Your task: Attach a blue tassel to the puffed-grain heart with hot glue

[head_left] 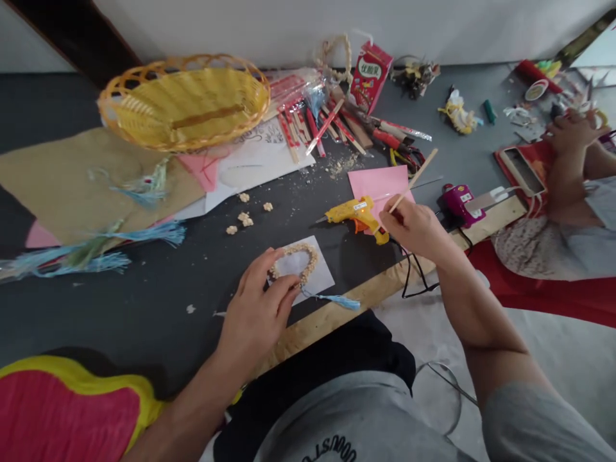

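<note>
My left hand pinches the edge of a ring of small beige beads or flower-shaped pieces, which lies over a white paper square. From the ring a light blue tassel trails toward the table's front edge. Closed round a thin wooden stick, my right hand is beside the handle of a yellow glue gun. The gun's nozzle points left, and a pink paper lies partly beneath it. Several loose beige flower-shaped pieces lie beyond my left hand.
A yellow woven basket stands at the back left. Wrapped chopsticks, pliers and a red drink carton crowd the back. A purple power socket sits at right. Another person's hands are at far right.
</note>
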Demonstrator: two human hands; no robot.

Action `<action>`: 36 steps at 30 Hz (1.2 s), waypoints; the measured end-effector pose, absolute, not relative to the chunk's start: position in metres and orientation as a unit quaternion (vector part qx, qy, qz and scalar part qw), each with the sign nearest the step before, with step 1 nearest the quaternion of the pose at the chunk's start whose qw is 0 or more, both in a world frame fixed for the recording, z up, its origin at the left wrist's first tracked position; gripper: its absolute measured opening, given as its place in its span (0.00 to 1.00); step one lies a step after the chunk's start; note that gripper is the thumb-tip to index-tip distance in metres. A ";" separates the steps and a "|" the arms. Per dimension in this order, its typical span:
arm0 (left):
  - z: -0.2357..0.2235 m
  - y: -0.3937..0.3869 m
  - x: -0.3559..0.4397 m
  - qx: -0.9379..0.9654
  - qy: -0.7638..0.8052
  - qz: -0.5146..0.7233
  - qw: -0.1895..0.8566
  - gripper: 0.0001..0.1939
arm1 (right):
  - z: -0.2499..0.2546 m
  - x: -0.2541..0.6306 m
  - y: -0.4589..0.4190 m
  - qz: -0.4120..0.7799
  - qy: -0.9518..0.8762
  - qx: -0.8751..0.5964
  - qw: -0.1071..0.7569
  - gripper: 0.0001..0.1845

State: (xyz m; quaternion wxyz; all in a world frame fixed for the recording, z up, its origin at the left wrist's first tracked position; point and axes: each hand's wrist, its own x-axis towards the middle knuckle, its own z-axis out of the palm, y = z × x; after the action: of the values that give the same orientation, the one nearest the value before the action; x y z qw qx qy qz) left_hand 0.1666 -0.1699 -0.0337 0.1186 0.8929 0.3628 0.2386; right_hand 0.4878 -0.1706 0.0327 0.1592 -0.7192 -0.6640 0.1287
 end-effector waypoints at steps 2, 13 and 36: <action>-0.035 -0.170 0.167 0.890 0.367 0.240 0.125 0.08 | 0.040 0.496 -0.163 0.154 -0.642 -0.738 0.141 0.13; -0.030 -0.173 0.169 0.886 0.383 0.218 0.142 0.08 | 0.036 0.509 -0.157 0.004 -0.601 -0.795 0.087 0.19; -0.028 -0.173 0.168 0.894 0.366 0.214 0.146 0.05 | -0.005 0.390 -0.246 0.113 -0.821 -0.533 0.168 0.09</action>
State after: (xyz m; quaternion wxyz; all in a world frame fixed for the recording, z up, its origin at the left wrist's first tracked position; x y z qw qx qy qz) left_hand 0.1680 -0.1729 -0.0280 0.1457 0.8936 0.3665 0.2143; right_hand 0.3898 -0.2459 -0.0047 0.1684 -0.5331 -0.8215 0.1126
